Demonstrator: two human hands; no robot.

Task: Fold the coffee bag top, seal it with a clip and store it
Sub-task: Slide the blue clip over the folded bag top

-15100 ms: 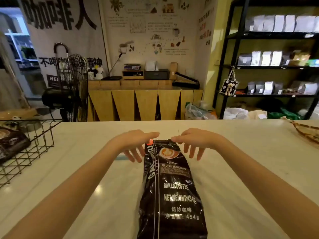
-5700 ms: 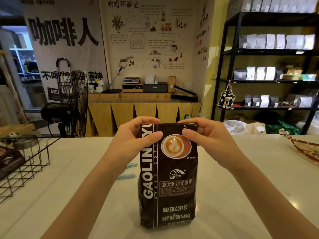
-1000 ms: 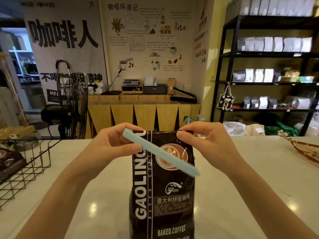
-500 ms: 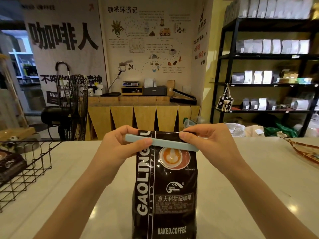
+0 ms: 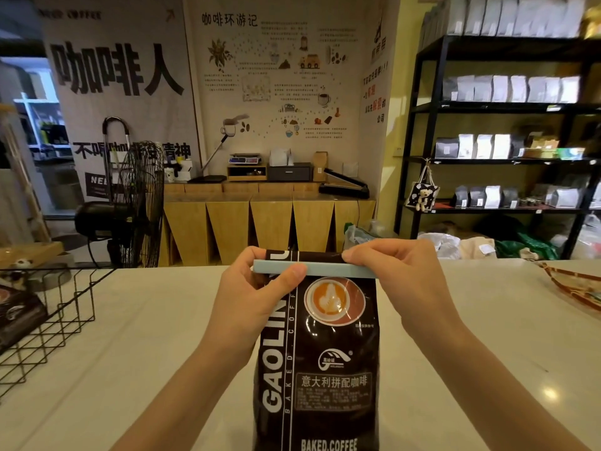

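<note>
A black coffee bag stands upright on the white counter, its top folded down. A long light-blue clip lies level across the folded top, just above the printed coffee cup. My left hand pinches the clip's left end, thumb pressed on its front. My right hand presses the clip's right end from above, fingers over the bag's top edge. Whether the clip is snapped closed is hidden by my fingers.
A black wire basket at the counter's left edge holds another dark coffee bag. A woven tray lies at the far right. A fan and wooden cabinets stand behind the counter; black shelves carry several bags.
The clip went from slanting across the bag's front to lying level along the folded top. Both hands have closed in on its two ends.
</note>
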